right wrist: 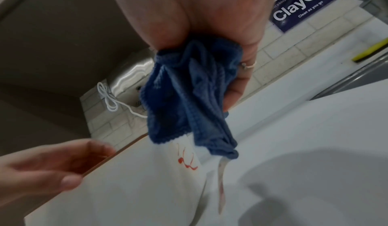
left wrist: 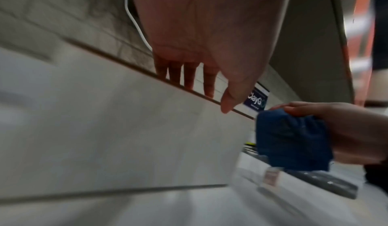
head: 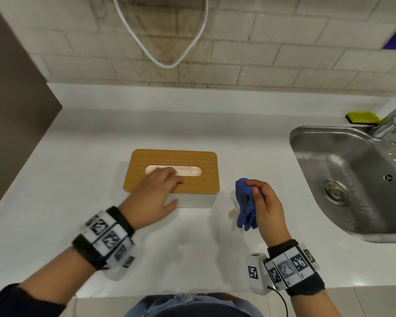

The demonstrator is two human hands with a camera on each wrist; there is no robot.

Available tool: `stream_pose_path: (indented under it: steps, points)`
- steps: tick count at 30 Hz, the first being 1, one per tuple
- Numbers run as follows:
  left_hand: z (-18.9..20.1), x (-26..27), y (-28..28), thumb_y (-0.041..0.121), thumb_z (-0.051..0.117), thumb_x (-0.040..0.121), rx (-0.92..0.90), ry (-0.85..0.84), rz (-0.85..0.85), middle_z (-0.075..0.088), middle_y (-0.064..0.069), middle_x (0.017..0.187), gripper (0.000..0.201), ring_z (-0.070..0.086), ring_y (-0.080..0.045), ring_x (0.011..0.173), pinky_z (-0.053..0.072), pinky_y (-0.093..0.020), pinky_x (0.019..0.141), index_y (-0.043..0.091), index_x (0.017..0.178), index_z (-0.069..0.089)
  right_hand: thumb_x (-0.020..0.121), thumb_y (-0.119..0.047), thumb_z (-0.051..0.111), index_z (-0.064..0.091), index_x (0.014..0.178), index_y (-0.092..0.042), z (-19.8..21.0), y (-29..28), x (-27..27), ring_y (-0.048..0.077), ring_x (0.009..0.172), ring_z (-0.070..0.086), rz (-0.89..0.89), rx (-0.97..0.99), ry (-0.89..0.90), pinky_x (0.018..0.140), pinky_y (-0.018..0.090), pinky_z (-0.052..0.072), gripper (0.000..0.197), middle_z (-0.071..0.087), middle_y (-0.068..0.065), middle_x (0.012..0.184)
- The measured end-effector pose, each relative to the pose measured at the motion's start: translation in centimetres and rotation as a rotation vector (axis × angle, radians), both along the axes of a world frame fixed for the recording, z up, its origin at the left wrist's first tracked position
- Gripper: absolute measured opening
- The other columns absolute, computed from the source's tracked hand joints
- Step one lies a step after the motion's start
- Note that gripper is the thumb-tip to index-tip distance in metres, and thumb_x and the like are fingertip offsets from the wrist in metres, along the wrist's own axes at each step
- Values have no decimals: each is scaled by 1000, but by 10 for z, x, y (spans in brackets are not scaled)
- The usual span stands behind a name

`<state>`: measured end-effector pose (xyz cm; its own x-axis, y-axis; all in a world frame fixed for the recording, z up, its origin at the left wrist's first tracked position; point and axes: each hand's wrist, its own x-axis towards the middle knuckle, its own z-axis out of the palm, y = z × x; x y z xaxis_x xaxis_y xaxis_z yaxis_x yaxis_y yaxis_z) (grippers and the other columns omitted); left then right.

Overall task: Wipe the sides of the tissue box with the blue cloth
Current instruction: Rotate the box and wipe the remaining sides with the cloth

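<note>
The tissue box is white with a wooden lid and an oval slot, and it stands in the middle of the counter. My left hand lies flat on the lid with straight fingers, the thumb down over the white front side. My right hand holds the bunched blue cloth just right of the box, apart from it. The cloth hangs from my fist with a white label below it. In the left wrist view the cloth sits beside the box's right end.
A steel sink with a tap fills the right side. A yellow sponge lies behind it. A white cable hangs on the tiled wall. A dark panel stands at the left.
</note>
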<state>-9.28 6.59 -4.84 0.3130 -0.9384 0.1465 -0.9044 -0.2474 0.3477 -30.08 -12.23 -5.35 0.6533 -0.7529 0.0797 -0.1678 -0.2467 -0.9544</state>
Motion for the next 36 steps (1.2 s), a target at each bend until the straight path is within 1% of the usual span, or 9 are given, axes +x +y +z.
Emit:
stream_pose_path:
  steps: [7,11,15,18,20,26,30,32,36]
  points:
    - [-18,-57,-77,59,60,75,-11,-39,257,53,-11,118,73,45,-28,108,38,-39,92,11,128,45,96,-5,39,55,100,-6,8,3,-10,12,56,62,-19,53,-35,46,6,44,16,58,-9,93]
    - [-22,-56,-78,58,46,78,-55,-112,256,56,-12,100,63,46,-25,93,46,-40,80,13,122,53,94,-11,47,56,100,-15,0,-1,-13,-10,76,59,-46,16,-43,60,5,47,11,57,3,100]
    - [-6,-44,-54,52,43,82,-225,-139,239,53,-14,102,54,42,-24,95,41,-37,80,26,129,47,80,-44,46,55,92,-41,10,-2,3,13,107,55,-57,-40,-68,93,30,45,15,56,2,113]
    - [15,-26,-30,45,47,82,-415,-4,221,50,-11,99,51,37,-15,96,24,-17,88,28,129,48,80,-41,47,52,89,-52,35,9,34,10,116,50,-28,-63,-200,100,27,39,15,50,-17,119]
    - [23,-11,-15,47,45,82,-494,83,225,49,-7,98,50,37,-9,95,22,-10,88,28,128,48,82,-38,47,51,94,-51,49,20,61,8,121,46,33,-100,-277,101,24,36,17,45,-21,124]
    - [24,18,11,59,28,90,-660,125,234,57,-9,95,55,50,-13,91,38,-20,83,22,122,53,90,-40,33,42,122,-38,45,65,124,6,125,37,227,-265,-225,105,11,27,33,45,-1,136]
    - [20,27,17,57,29,91,-677,145,268,59,-12,92,53,53,-16,89,44,-30,80,21,120,55,94,-47,24,37,131,-37,33,87,141,10,139,24,247,-253,-250,116,34,23,41,32,-23,144]
    - [19,32,21,55,29,91,-695,165,257,59,-13,92,54,55,-19,88,44,-30,80,18,119,57,95,-50,19,34,131,-46,29,96,139,7,141,17,320,-318,-264,118,29,13,40,24,-37,143]
    - [23,42,30,55,29,93,-762,221,254,55,-4,97,57,52,-14,90,40,-17,84,13,118,59,99,-37,18,38,131,-33,14,92,128,21,143,13,579,-613,-251,119,35,8,37,14,-31,150]
